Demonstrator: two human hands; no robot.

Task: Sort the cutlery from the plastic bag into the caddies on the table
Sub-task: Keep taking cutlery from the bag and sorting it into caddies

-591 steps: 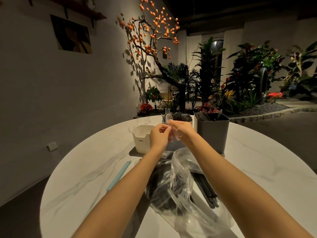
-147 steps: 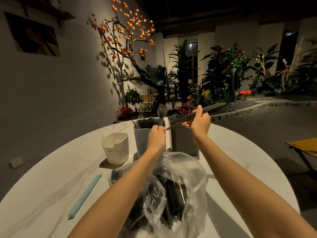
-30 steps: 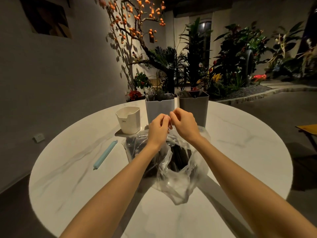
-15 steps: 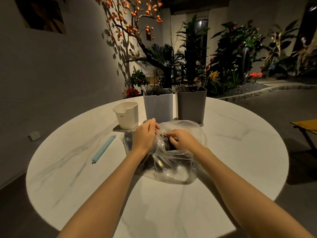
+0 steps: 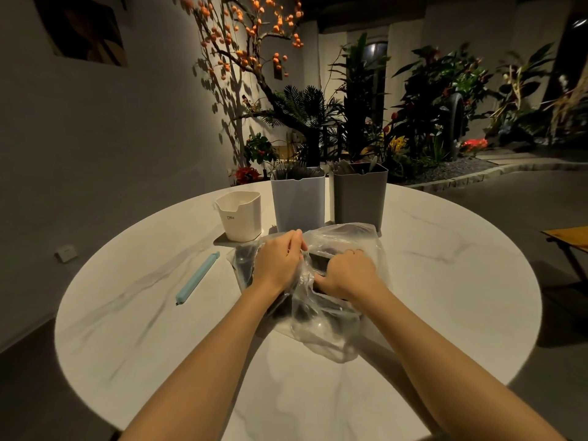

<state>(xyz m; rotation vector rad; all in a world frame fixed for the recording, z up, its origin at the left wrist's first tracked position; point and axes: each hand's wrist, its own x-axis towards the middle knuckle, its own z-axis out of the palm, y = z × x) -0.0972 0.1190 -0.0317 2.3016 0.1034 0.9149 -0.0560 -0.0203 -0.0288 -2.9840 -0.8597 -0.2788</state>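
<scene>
Across the round white marble-veined table (image 5: pixel 429 281), dim plants behind, both hands, left (image 5: pixel 280 265) and right (image 5: pixel 348 275), curl into the crumpled clear plastic bag (image 5: pixel 327 326) of dark cutlery at frame centre, before three upright caddies (image 5: pixel 299 202).

Round white marbled worktop (image 5: pixel 445 281). At centre frame lies a clear plastic bag (image 5: pixel 334 329); above it stand a white cup (image 5: pixel 240 218), a light grey caddy (image 5: pixel 299 202) and a dark grey caddy (image 5: pixel 359 198). A blue stick (image 5: pixel 198 278) lies at left.
</scene>
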